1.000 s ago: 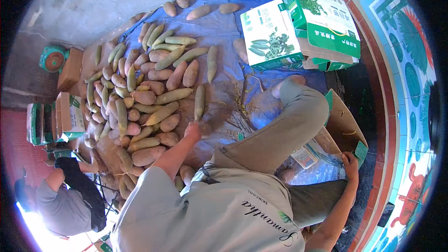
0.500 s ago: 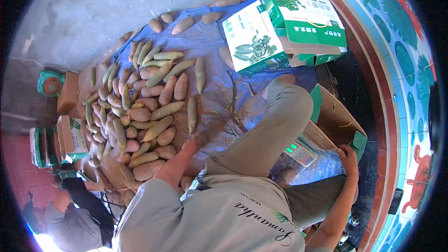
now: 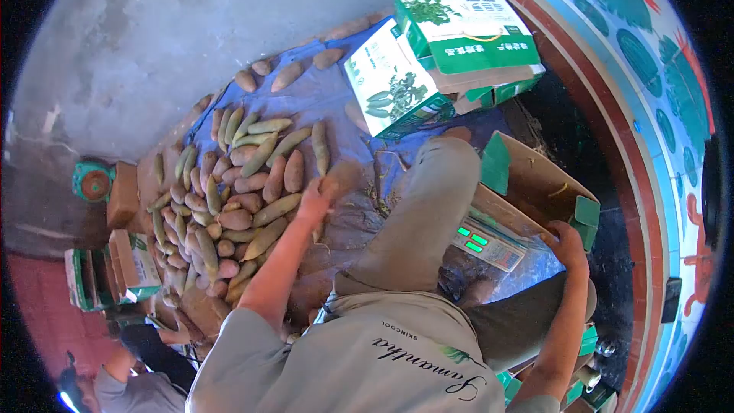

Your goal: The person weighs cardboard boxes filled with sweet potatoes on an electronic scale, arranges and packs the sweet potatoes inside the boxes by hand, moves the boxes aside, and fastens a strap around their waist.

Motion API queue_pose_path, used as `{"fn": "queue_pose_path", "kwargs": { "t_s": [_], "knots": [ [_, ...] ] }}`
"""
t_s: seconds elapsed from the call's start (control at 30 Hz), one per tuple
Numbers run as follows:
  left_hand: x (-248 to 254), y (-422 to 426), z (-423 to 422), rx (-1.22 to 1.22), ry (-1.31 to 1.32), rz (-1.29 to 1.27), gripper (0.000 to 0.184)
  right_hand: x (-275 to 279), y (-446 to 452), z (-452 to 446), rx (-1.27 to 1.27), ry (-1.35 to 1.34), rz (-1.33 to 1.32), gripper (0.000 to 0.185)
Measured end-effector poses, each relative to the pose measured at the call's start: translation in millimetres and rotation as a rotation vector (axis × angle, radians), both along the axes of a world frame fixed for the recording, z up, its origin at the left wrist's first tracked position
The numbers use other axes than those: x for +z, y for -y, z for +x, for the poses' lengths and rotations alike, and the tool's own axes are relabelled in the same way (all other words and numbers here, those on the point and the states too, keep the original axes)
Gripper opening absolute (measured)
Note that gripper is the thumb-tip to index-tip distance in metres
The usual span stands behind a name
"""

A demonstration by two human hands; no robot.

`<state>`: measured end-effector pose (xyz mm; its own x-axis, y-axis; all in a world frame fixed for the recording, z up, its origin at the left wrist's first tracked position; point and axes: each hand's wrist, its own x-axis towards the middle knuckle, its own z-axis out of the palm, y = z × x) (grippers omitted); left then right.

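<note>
My left hand (image 3: 313, 202) holds a brownish oblong root (image 3: 343, 177), slightly blurred, above the blue sheet (image 3: 306, 111). Beyond and left of it lies a large pile of green and reddish-brown roots (image 3: 251, 183). A long green one (image 3: 320, 148) lies just past my fingers. On the right, the fingers of my right hand (image 3: 566, 245) are closed on the near edge of an open cardboard box (image 3: 527, 180) with green flaps. The box rests on or against a scale (image 3: 489, 248) with lit green digits; my leg partly hides both.
Two printed green-and-white boxes (image 3: 474, 27) stand at the upper right. Further open boxes (image 3: 115, 268) and a green round device (image 3: 92, 181) are at the left. Another person (image 3: 145, 378) is at the lower left. A red-brown tiled edge (image 3: 650, 260) curves along the right.
My left hand has moved forward, away from my body, with the brownish root now clearly in it. My right hand stays at the box edge. The view has shifted, and more of the scale shows.
</note>
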<state>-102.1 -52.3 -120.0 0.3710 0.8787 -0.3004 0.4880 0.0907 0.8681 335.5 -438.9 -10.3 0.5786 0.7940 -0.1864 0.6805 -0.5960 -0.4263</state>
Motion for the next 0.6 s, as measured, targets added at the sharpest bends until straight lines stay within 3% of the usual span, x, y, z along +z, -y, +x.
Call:
{"fn": "queue_pose_path", "kwargs": {
  "t_s": [0.1,0.27,0.47,0.6],
  "knots": [
    [94,0,48,-0.008,0.175,-0.032,0.050,4,-7,-4,0.037,0.051,-0.126,0.036],
    [172,5,110,-0.229,0.311,0.043,0.048,1,-4,-1,0.001,0.042,-0.139,0.035],
    [207,33,189,-0.525,0.348,0.108,0.048,-5,1,-1,0.023,0.119,-0.074,0.025],
    [212,59,238,-0.682,0.210,0.123,0.045,-2,-2,-1,0.017,0.121,-0.114,0.024]
  ]
}}
